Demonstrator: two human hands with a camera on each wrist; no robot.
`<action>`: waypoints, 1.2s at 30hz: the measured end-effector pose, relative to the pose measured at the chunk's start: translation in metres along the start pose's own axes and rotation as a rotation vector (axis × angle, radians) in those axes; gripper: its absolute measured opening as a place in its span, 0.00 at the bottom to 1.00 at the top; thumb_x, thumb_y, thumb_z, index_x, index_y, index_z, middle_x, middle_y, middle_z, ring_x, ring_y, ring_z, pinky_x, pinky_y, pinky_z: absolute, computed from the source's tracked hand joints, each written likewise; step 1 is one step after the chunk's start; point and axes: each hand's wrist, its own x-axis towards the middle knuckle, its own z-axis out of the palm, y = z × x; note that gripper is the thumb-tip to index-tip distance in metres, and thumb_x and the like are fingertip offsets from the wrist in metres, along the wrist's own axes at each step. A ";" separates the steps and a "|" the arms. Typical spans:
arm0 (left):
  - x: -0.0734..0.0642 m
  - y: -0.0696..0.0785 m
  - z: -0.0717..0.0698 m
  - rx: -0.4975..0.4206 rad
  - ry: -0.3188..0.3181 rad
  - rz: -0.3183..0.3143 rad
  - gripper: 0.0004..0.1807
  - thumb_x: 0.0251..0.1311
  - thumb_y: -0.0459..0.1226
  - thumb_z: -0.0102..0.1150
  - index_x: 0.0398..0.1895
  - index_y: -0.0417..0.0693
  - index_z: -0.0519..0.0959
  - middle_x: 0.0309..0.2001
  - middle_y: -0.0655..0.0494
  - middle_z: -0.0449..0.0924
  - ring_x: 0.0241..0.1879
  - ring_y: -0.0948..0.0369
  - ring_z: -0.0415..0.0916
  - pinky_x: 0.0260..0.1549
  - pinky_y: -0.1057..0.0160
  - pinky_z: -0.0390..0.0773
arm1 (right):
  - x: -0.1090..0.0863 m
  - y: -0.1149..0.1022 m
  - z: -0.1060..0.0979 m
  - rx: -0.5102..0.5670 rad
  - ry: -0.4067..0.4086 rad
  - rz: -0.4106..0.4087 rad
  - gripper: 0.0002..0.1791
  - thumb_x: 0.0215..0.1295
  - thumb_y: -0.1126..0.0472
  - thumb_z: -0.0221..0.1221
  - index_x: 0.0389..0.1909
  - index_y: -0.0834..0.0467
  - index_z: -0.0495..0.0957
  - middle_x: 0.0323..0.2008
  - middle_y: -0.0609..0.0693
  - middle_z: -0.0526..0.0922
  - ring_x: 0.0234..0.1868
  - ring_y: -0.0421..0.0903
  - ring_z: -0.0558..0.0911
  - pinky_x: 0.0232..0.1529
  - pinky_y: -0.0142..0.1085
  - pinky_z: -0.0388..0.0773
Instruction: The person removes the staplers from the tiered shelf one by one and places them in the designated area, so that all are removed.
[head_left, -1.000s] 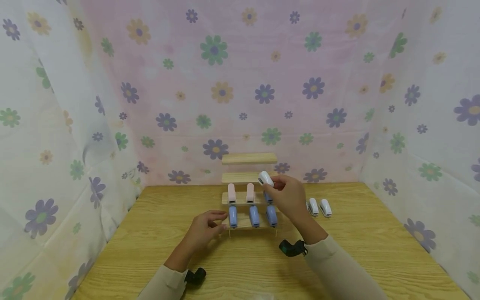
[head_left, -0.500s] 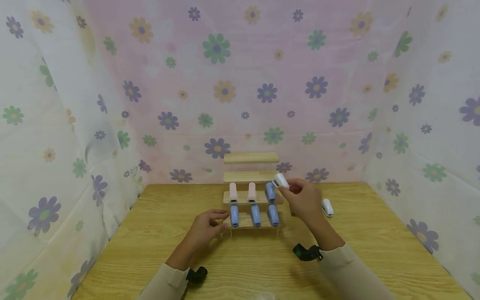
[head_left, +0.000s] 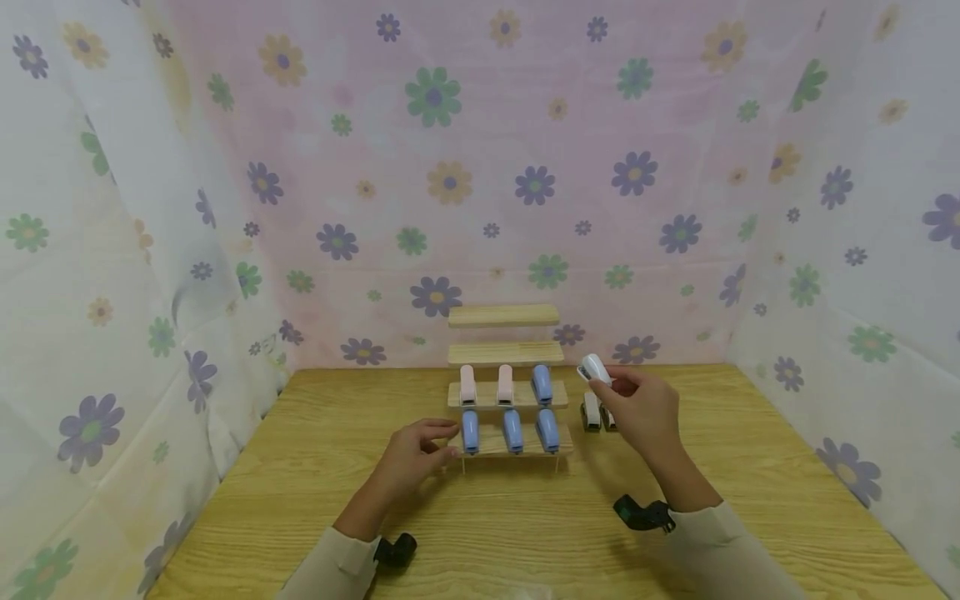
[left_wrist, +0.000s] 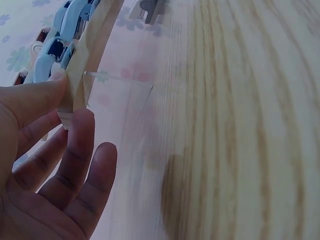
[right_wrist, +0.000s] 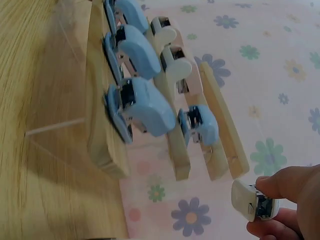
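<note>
A stepped wooden rack point(head_left: 506, 354) with clear side panels stands mid-table. Its lowest shelf carries 3 blue staplers point(head_left: 513, 431). On the shelf above are two pink staplers point(head_left: 506, 385) and a blue stapler point(head_left: 542, 385) at the right end. My left hand point(head_left: 412, 457) pinches the left end of the lowest shelf; in the left wrist view the thumb lies near a blue stapler point(left_wrist: 49, 60) there. Right of the rack, above the table, my right hand point(head_left: 647, 410) holds a white stapler point(right_wrist: 246, 201) between thumb and fingers.
White staplers point(head_left: 591, 412) stand on the wooden table point(head_left: 480, 533) right of the rack, partly hidden by my right hand. The two upper shelves point(head_left: 504, 316) rise behind. Flowered cloth point(head_left: 480, 133) encloses the back and sides.
My right hand has moved right, away from the rack's right end, with the white stapler in its fingers. The blue stapler it partly covered now shows fully. My left hand stays put.
</note>
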 end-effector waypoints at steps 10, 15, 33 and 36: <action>-0.002 0.000 0.000 -0.001 -0.011 -0.015 0.23 0.67 0.45 0.69 0.62 0.48 0.84 0.66 0.55 0.78 0.42 0.60 0.83 0.35 0.67 0.85 | -0.001 0.027 -0.019 -0.066 0.029 0.044 0.25 0.68 0.44 0.68 0.54 0.60 0.87 0.38 0.60 0.89 0.33 0.52 0.87 0.19 0.32 0.80; -0.002 0.001 0.000 0.001 -0.006 -0.017 0.23 0.67 0.45 0.69 0.62 0.48 0.84 0.66 0.55 0.78 0.42 0.61 0.82 0.35 0.67 0.85 | 0.004 0.038 -0.032 -0.106 0.063 0.103 0.28 0.68 0.41 0.67 0.54 0.61 0.87 0.39 0.60 0.89 0.32 0.47 0.85 0.20 0.32 0.80; -0.001 0.001 0.000 -0.006 -0.009 -0.020 0.23 0.68 0.44 0.69 0.62 0.45 0.84 0.66 0.55 0.78 0.42 0.60 0.82 0.34 0.67 0.85 | 0.009 0.081 -0.047 -0.174 0.085 0.267 0.30 0.69 0.39 0.63 0.59 0.58 0.85 0.46 0.59 0.88 0.42 0.53 0.83 0.27 0.32 0.76; -0.001 0.000 0.000 -0.003 -0.008 -0.013 0.23 0.68 0.45 0.69 0.62 0.45 0.84 0.66 0.54 0.78 0.42 0.60 0.82 0.34 0.67 0.85 | 0.008 0.088 -0.047 -0.165 0.080 0.295 0.30 0.69 0.39 0.64 0.59 0.59 0.85 0.47 0.60 0.88 0.42 0.53 0.83 0.28 0.33 0.75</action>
